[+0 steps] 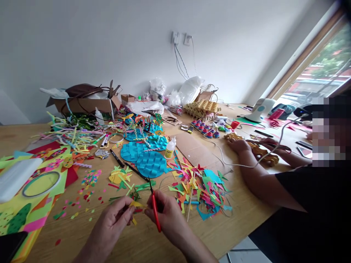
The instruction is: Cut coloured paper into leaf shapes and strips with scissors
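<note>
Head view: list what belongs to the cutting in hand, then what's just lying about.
In use, it seems:
scissors, in the right hand
yellow paper, in the left hand

Apparently just lying about:
egg trays
white bag
cardboard box
black pen

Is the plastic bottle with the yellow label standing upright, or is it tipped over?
Upright: the yellow-labelled plastic bottle stands with its pale nozzle pointing up.

Nothing legible. Small bottle [173, 142] had a yellow label [168, 153], any print too small to make out. Colorful packet [177, 110] near the white bag [190, 90] was too blurred to read. White machine [256, 114] bore a round blue mark [261, 109], lettering indiscernible.
</note>
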A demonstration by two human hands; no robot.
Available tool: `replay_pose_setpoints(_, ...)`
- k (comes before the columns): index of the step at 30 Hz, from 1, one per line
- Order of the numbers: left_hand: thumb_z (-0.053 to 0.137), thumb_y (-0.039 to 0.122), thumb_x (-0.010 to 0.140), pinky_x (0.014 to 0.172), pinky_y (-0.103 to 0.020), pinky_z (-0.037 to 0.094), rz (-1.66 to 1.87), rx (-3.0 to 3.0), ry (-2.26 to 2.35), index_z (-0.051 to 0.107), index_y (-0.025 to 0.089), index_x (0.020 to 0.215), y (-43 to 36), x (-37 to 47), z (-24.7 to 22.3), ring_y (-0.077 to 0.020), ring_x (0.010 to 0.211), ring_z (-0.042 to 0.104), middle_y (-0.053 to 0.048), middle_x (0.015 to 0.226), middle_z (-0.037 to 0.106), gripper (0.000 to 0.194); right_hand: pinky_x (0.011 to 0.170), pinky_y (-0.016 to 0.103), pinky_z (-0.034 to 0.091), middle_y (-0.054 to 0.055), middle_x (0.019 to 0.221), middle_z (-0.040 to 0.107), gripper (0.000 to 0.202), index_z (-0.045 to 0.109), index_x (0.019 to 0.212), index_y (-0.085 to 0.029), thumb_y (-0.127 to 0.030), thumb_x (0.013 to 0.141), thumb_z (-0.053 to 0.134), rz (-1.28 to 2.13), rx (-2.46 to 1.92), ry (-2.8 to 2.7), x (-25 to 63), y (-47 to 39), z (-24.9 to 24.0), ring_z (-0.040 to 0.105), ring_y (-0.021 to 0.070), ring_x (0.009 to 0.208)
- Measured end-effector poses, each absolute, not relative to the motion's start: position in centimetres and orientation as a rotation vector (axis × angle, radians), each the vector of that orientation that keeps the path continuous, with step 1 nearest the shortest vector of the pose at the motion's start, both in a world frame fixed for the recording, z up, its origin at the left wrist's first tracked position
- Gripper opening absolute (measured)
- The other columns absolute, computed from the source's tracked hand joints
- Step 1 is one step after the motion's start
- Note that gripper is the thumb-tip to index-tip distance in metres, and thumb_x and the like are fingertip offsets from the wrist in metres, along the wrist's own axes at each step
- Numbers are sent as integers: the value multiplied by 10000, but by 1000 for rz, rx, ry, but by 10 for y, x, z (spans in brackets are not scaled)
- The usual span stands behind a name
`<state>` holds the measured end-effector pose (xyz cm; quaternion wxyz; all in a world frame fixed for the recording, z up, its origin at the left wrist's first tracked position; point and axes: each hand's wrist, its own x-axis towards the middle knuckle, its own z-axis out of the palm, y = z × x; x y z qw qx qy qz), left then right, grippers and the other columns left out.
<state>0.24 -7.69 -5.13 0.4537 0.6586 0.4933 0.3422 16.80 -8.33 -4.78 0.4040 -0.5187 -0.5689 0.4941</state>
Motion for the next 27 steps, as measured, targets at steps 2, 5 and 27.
replay_pose_setpoints(2,450,348,787,524,-204,414,831,1591,1193,536,208,682,-78,2,-56,-134,547,482,38,572,477,195,464,186,258,-59,542,394,133,430,589,-180,-150,614,558,1064,-1471,-1577,185,-84,-49,354,86,515)
replay_pose_setpoints(5,437,371,793,525,-205,426,788,1553,1159,536,208,695,-81,1,-67,-135,552,481,36,578,469,215,464,193,254,-41,539,445,77,462,613,-176,-171,681,497,779,-1683,-1720,220,-83,-48,385,100,513)
replay_pose_setpoints(27,412,272,851,510,-131,428,904,2216,1113,518,218,673,-98,17,-108,-97,505,552,40,569,547,213,585,225,306,77,951,651,332,548,1049,-188,-161,720,508,236,-2313,-1915,316,-35,-64,571,204,836)
